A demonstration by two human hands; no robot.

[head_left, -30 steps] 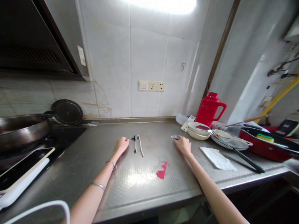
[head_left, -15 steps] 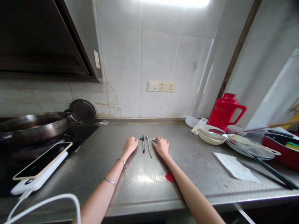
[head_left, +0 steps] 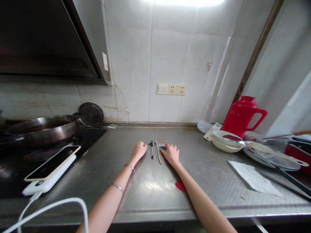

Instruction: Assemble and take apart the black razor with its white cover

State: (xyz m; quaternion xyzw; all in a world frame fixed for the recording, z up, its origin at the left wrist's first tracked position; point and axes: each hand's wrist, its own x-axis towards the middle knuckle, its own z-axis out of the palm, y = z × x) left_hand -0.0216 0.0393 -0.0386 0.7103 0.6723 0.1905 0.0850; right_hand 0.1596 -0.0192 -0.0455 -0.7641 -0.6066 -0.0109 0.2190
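My left hand (head_left: pixel 139 150) rests on the steel counter (head_left: pixel 114 139), curled into a fist with nothing seen in it. Just right of it lies a small razor-like tool (head_left: pixel 152 151) with a black head and a silver-black handle. Beside that is a thin, pale, slightly curved strip (head_left: pixel 158 153). My right hand (head_left: pixel 171 154) lies on the counter with its fingers apart. Its thumb and forefinger are at the edge of a small flat grey piece (head_left: pixel 162 146), partly covered by the hand; its kind is unclear.
On the left are a pan (head_left: pixel 43 131) on the stove, a phone (head_left: pixel 53 163) on a white power bank (head_left: pixel 50 176), and a cable (head_left: pixel 60 202). On the right stand a red thermos (head_left: pixel 240 116), stacked bowls (head_left: pixel 225 145) and a napkin (head_left: pixel 254 178). A red patch (head_left: pixel 180 185) lies near my right forearm.
The view has turned slightly left, so everything sits a little further right. Both hands stay in nearly the same places; slightly more of the grey piece shows beside my right hand.
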